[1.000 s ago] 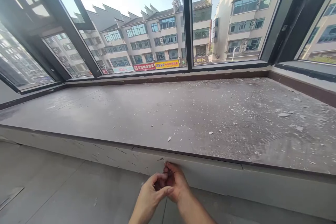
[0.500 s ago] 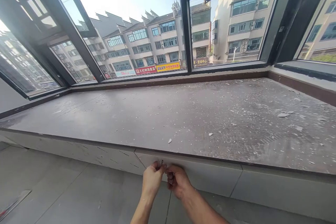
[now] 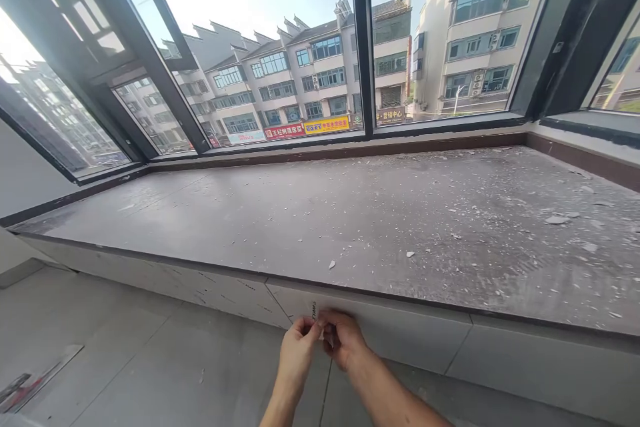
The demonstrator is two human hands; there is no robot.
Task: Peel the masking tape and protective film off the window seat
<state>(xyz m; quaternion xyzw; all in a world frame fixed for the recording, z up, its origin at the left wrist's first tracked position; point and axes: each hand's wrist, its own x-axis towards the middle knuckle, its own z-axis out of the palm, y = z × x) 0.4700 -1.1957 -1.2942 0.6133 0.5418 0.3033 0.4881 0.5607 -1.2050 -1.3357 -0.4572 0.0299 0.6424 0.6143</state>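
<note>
Both hands meet at the cabinet front panel (image 3: 410, 330) below the window ledge, close to the seam at its left end. My left hand (image 3: 296, 350) is closed in a pinch on thin protective film (image 3: 314, 308) printed with dark letters. Thumb and fingers of my right hand (image 3: 346, 341) are bent together against the left fingertips, pinching at the same film; the fingers hide most of the gripped part. Left of the seam, the neighbouring panel (image 3: 225, 290) carries rows of small dark print on its face.
Above the panels lies the grey-brown ledge (image 3: 280, 213), strewn with white chips and dust, thickest at the right. Dark-framed windows (image 3: 369, 67) rise behind it. On the grey tiled floor (image 3: 150, 353), a flat blade-like tool (image 3: 47, 373) with some red lies at left.
The camera view has shifted slightly, so the scene sits further right and more floor shows at left. Both hands stay pinched at the panel, and more of the film's lettering shows above them.
</note>
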